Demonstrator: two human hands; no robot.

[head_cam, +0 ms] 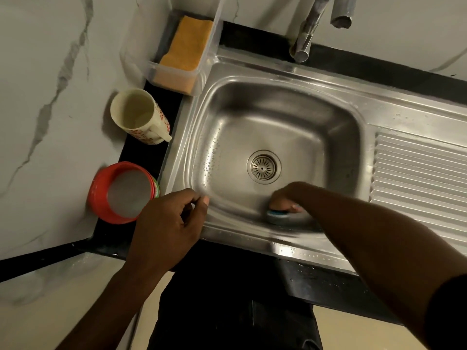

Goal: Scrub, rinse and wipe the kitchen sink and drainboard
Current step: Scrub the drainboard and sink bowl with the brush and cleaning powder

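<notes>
While the steel sink (290,117) sits in the black tabletop (141,155), ribbed drainboard (417,173) at its right, the left hand (169,223) rests on the near-left rim, fingers loosely curled, holding nothing. The right hand (285,198) has its fingers clamped on a blue scrub pad (278,215) against the basin's near wall.

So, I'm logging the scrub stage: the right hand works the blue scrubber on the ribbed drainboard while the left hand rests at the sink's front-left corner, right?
No. The head view shows the right hand working the blue scrubber inside the sink basin, on its near wall, not on the ribbed drainboard. The left hand does rest at the sink's front-left corner.
</notes>
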